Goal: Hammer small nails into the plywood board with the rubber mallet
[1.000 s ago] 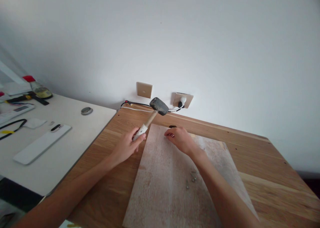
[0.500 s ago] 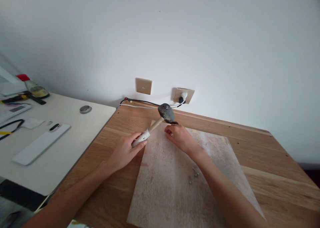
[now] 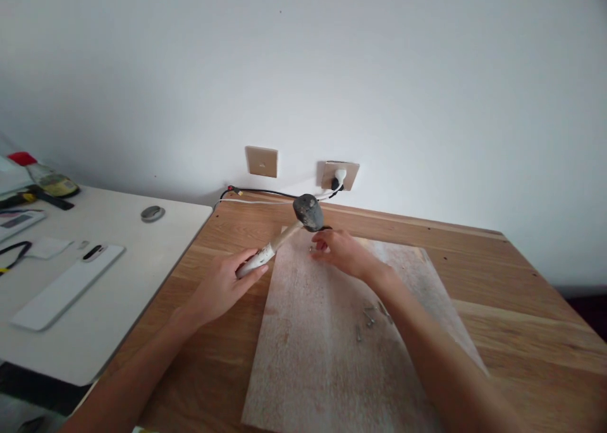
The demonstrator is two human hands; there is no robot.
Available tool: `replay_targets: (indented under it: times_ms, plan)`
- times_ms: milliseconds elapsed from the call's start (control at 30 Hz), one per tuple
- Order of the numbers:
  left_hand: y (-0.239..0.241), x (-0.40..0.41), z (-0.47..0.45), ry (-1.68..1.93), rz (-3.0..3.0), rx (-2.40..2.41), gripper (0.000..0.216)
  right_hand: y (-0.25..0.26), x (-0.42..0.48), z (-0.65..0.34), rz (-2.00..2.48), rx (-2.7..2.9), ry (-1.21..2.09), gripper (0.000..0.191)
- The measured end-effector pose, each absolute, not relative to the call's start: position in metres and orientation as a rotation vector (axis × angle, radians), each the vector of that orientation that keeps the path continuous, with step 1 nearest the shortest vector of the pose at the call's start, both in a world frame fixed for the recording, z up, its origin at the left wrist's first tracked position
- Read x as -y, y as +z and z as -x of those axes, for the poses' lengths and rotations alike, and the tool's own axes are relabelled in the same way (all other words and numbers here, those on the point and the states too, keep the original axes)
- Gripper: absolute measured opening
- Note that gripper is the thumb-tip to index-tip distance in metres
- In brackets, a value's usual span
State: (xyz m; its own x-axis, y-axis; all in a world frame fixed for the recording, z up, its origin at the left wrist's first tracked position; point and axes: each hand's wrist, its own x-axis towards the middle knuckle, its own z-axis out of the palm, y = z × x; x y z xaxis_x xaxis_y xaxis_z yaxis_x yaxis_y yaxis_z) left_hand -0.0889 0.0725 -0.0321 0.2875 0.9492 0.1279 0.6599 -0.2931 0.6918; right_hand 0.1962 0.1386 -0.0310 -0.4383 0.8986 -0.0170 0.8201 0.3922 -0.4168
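My left hand point(image 3: 227, 282) is wrapped round the white-wrapped lower part of a mallet's wooden handle. The dark grey head of the mallet point(image 3: 308, 212) is raised at a slant above the far left part of a worn, pale wooden board point(image 3: 303, 351). Close beside the head, my right hand point(image 3: 346, 253) has its fingers pinched together over the board. A small shiny nail point(image 3: 312, 248) pokes out from the fingers; most of it is hidden. A dark piece point(image 3: 325, 228) shows behind the index finger, too covered to name. Several loose nails point(image 3: 368, 319) lie on the board near my right forearm.
The board lies on a wooden table point(image 3: 478, 275) against a white wall. Cables run along the back edge to a wall socket point(image 3: 340, 175). On a white table point(image 3: 114, 306) at left are a phone point(image 3: 69, 287), a round grey cap point(image 3: 152, 213) and a red-topped bottle point(image 3: 54, 181).
The view has shifted slightly to the right. My right fingers have turned a little, and the nail tip now shows on their left side. The mallet stays raised in my left hand.
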Motion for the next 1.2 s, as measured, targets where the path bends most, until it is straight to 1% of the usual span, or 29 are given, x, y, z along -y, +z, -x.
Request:
replay_targets:
  times_ms: [67,200,333,433,633,733,867,967,1100,1200]
  plan:
    - [-0.031,-0.073,0.092,0.679,-2.070,-1.395,0.037,-0.022,-0.140,-0.212,1.515,2.418,0.568,0.028]
    - [-0.034,-0.074,0.095,0.564,-2.095,-1.320,0.031,-0.005,-0.135,-0.247,1.589,2.338,0.549,0.029]
    - [-0.036,-0.073,0.097,0.484,-2.107,-1.308,0.032,-0.001,-0.115,-0.274,1.641,2.308,0.597,0.041]
    - [-0.035,-0.071,0.096,0.490,-2.118,-1.319,0.032,-0.003,-0.091,-0.285,1.636,2.379,0.652,0.034]
    - [-0.032,-0.067,0.092,0.505,-2.165,-1.313,0.027,-0.001,-0.041,-0.288,1.686,2.483,0.830,0.018]
    - [-0.032,-0.066,0.090,0.545,-2.136,-1.330,0.030,0.000,-0.031,-0.284,1.722,2.520,0.838,0.017]
    - [-0.033,-0.067,0.088,0.635,-2.087,-1.370,0.035,-0.007,-0.043,-0.278,1.647,2.525,0.782,0.016]
    - [-0.034,-0.069,0.088,0.692,-2.077,-1.422,0.037,-0.014,-0.066,-0.270,1.543,2.393,0.794,0.017]
    - [-0.035,-0.070,0.090,0.728,-2.042,-1.484,0.042,-0.026,-0.100,-0.250,1.478,2.276,0.620,0.012]
    - [-0.035,-0.071,0.091,0.728,-2.032,-1.499,0.043,-0.033,-0.117,-0.233,1.448,2.313,0.535,0.016]
